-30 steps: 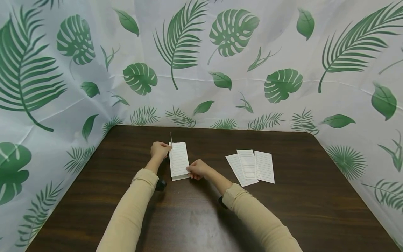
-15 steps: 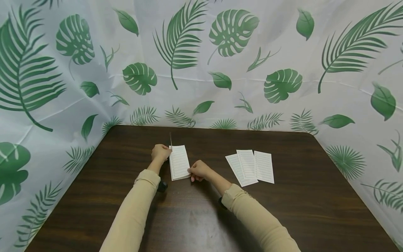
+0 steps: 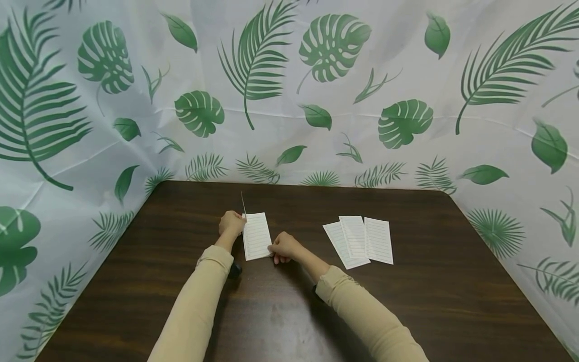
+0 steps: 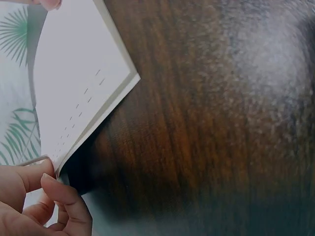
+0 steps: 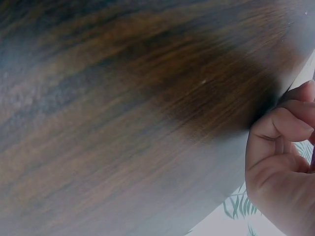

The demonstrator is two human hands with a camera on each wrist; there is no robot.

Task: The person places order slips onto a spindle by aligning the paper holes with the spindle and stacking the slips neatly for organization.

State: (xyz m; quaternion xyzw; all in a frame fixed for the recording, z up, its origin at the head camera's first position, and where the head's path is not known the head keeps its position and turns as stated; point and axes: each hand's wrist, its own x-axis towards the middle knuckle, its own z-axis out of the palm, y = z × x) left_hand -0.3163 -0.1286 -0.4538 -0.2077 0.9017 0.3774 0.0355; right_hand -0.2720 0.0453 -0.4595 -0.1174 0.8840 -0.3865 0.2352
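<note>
Left hand: the left hand (image 3: 230, 222) pinches the upper left edge of a small stack of white, rectangular, line-ruled paper sheets (image 3: 257, 235), thumb and finger together on it.
Right hand: the right hand (image 3: 286, 246) pinches the stack's lower right corner; its wrist view cuts the hand off at the frame edge.
Stack: on the dark brown wood-grain table (image 3: 280, 317), between the hands; the left wrist view shows more than one layer (how many, I cannot tell).
Sliver: a thin, upright sliver (image 3: 243, 202) rises at the left fingertips, too narrow to identify.
Loose sheets: three white, ruled paper sheets (image 3: 380, 241) lie to the right, partly overlapping; their print is unreadable.
Sleeves: cream fabric sleeves (image 3: 192, 301), cut off at the bottom.
</note>
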